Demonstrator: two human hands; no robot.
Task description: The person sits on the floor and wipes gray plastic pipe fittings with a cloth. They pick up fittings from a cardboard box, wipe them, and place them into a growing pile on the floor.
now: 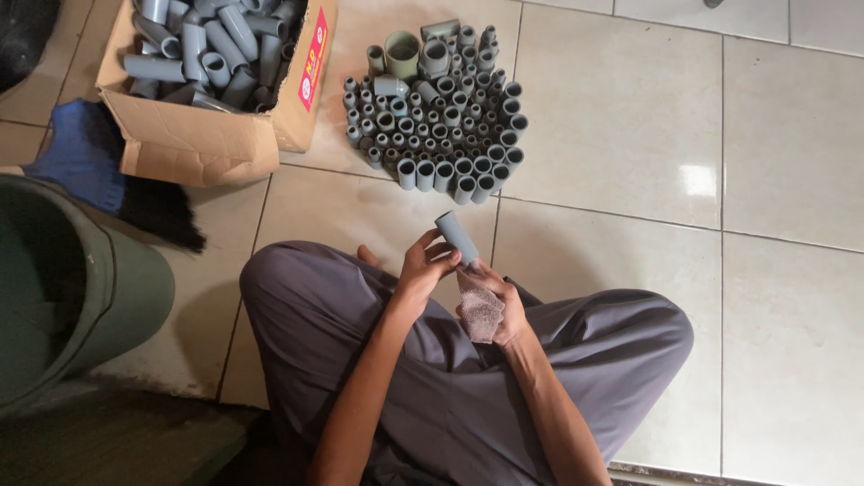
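The left hand (425,263) is curled around the lower end of a short grey pipe piece (457,238), with fingertips pinching it. The right hand (500,301) grips a folded scrap of brownish sandpaper (481,310) and presses it against the lower end of that same pipe piece, so both hands are closed on what they hold. The pipe piece tilts up and away from the person, above the crossed legs in grey trousers (450,387).

Beyond the pipe piece, further from the person on the tiled floor (630,135), sits a tight cluster of upright grey fittings (441,117), well apart from the hands. Left of that cluster lies an open cardboard box (207,135) filled with longer grey pipe sections (211,45). Nearer the person than the box lies a blue and black cloth (108,171), and beside it stands a dark green bucket (72,288), left of the person's knee.
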